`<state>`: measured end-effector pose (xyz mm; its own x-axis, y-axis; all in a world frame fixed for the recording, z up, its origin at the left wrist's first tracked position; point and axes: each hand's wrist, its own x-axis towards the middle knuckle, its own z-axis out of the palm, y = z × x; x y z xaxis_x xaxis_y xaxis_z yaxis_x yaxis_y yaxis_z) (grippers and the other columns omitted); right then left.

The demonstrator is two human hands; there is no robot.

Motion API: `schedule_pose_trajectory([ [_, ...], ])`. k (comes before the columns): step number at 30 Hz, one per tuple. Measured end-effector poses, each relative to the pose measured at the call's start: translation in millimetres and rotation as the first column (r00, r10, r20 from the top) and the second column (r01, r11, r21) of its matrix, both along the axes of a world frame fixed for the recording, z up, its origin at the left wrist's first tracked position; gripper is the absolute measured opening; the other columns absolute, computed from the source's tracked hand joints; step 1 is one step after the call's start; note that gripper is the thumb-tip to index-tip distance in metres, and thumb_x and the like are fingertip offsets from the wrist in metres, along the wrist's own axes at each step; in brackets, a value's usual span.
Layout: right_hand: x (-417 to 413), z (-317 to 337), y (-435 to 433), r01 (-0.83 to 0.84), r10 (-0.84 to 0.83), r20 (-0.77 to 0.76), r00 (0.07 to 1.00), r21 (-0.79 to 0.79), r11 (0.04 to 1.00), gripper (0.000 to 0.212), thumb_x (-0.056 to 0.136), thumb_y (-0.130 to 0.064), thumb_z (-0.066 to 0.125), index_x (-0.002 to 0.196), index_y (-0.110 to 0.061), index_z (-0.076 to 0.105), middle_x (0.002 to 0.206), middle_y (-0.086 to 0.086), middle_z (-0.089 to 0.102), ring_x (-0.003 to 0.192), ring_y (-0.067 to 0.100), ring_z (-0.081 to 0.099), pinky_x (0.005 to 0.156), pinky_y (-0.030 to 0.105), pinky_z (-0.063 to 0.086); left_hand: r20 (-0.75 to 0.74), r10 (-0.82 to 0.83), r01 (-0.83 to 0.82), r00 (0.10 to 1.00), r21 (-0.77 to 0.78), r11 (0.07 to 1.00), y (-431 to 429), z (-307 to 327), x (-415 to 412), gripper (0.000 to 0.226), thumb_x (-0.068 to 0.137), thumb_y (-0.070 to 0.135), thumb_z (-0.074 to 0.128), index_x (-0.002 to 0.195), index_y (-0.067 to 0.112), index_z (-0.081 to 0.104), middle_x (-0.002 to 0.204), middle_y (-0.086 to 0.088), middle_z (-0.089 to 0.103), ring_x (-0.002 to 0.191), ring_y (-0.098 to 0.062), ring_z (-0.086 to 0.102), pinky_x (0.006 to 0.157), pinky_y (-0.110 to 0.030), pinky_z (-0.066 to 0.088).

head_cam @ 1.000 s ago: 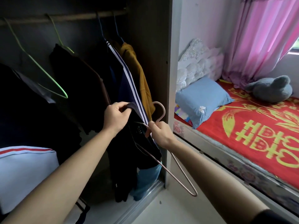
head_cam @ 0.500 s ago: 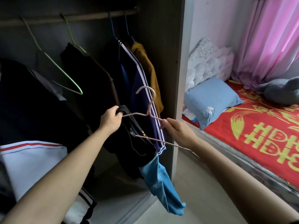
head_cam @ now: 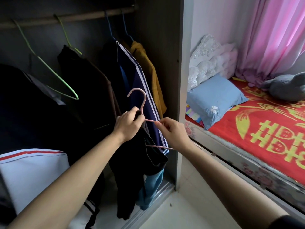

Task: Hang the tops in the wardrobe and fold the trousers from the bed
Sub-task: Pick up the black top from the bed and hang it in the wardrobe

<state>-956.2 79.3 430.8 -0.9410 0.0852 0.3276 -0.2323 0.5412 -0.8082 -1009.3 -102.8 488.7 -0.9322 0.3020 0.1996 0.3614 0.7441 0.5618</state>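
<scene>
The wardrobe (head_cam: 158,47) fills the left half of the frame, its rail (head_cam: 69,17) running across the top left with several tops already hanging from it. The bed (head_cam: 264,129) with its red cover lies at the right, and neither hand is near it. By that, the hanging part of the task is the step in hand, not the folding.

The dark top (head_cam: 132,162) hangs at centre frame in front of the open wardrobe, drooping toward the floor. It is being threaded onto the pink hanger (head_cam: 144,100), whose hook stands upright just above the hands and well below the rail. One wire shoulder appears to be inside the neckline. The other shoulder and the bottom bar show bare to the right.

The next move probably calls for drawing the fabric over that bare shoulder so the top sits evenly. The hook would then go up to a free stretch of rail, perhaps the gap left of the navy striped top (head_cam: 140,76).

Both forearms reach forward from the lower frame. The left hand (head_cam: 128,124) grips the collar and the hanger's neck together, knuckles up and fingers curled tight. The right hand (head_cam: 173,131), just beside it, pinches the bare wire shoulder between thumb and forefinger (head_cam: 158,123), its other fingers loosely bent.
</scene>
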Motion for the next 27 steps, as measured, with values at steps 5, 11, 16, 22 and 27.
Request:
schedule_pose_trajectory([
  [5, 7.9, -12.6, -18.7, 0.312, -0.123, -0.562, 0.818, 0.254, 0.915, 0.024, 0.094, -0.042, 0.063, 0.095, -0.018, 0.059, 0.097, 0.001, 0.053, 0.088, 0.012, 0.047, 0.076, 0.027, 0.036, -0.156, 0.260, -0.256, 0.953, 0.044, 0.966, -1.1, 0.5, -1.8, 0.035, 0.088, 0.057, 0.051, 0.080, 0.023, 0.052, 0.078, 0.000, 0.066, 0.090, -0.033, 0.064, 0.092, -0.046, 0.046],
  [11, 2.1, -64.8, -19.2, -0.258, 0.293, 0.063, 0.954, 0.669, 0.697, 0.061, 0.090, -0.052, 0.056, 0.136, -0.013, 0.047, 0.116, 0.004, 0.066, 0.107, 0.022, 0.062, 0.095, 0.036, 0.045, -0.161, 0.267, -0.243, 0.950, 0.157, 0.957, -9.7, 15.0, -10.1, 0.019, 0.090, 0.037, 0.050, 0.081, 0.020, 0.051, 0.070, 0.006, 0.059, 0.082, -0.027, 0.059, 0.094, -0.050, 0.044],
  [16, -9.5, -82.6, -1.9, -0.215, 0.225, 0.091, 0.970, 0.752, 0.624, 0.030, 0.094, -0.046, 0.048, 0.092, -0.017, 0.054, 0.085, 0.001, 0.068, 0.087, 0.027, 0.065, 0.092, 0.038, 0.041, -0.189, 0.261, -0.239, 0.947, 0.131, 0.962, -18.3, 21.7, -15.9, 0.019, 0.091, 0.036, 0.049, 0.082, 0.019, 0.050, 0.069, 0.006, 0.058, 0.081, -0.026, 0.058, 0.093, -0.048, 0.043],
  [22, -7.2, -78.6, 54.1, -0.050, 0.201, -0.105, 0.974, 0.765, 0.642, 0.029, 0.096, -0.040, 0.046, 0.087, -0.020, 0.065, 0.083, -0.002, 0.066, 0.081, 0.020, 0.064, 0.091, 0.036, 0.048, -0.310, 0.272, -0.325, 0.911, -0.133, 0.936, -51.2, 4.3, -35.0, 0.023, 0.095, 0.040, 0.045, 0.085, 0.019, 0.044, 0.090, -0.005, 0.066, 0.100, -0.033, 0.056, 0.089, -0.047, 0.034],
  [27, -7.5, -62.8, 69.2, 0.021, 0.174, -0.156, 0.972, 0.802, 0.597, 0.032, 0.099, -0.037, 0.038, 0.103, -0.022, 0.067, 0.088, -0.003, 0.064, 0.083, 0.020, 0.063, 0.087, 0.035, 0.045, -0.278, 0.177, -0.244, 0.944, -0.228, 0.943, -50.0, -11.1, -37.6, 0.027, 0.097, 0.046, 0.042, 0.085, 0.021, 0.044, 0.095, -0.003, 0.067, 0.102, -0.031, 0.055, 0.089, -0.045, 0.033],
])
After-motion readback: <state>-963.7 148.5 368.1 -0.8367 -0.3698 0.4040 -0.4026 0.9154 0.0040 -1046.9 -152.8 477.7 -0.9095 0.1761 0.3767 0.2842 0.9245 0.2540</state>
